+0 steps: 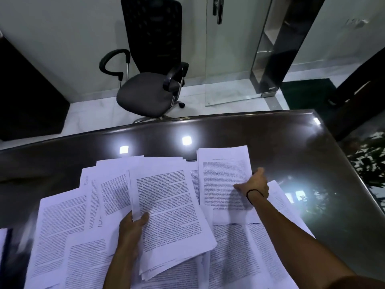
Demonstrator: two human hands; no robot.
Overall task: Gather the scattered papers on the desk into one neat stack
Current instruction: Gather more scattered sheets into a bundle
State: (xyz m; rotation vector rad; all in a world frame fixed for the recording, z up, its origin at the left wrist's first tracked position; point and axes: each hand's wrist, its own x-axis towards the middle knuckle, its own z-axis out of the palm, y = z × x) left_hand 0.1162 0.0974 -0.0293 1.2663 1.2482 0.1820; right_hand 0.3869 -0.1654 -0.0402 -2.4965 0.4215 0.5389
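Papers (68, 222) mid-gathering: left hand (133, 225) grips the stack (170, 213) at frame centre; right hand (253, 184) pinches a sheet (224, 170) at right, next to join the stack.

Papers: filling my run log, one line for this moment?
left hand grips stack | right hand grasps far sheet | gathering unfinished

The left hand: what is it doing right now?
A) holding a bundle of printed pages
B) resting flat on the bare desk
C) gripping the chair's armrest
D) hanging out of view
A: the left hand has its thumb on top of the bundle of printed pages, gripping it at its left edge above the other sheets.
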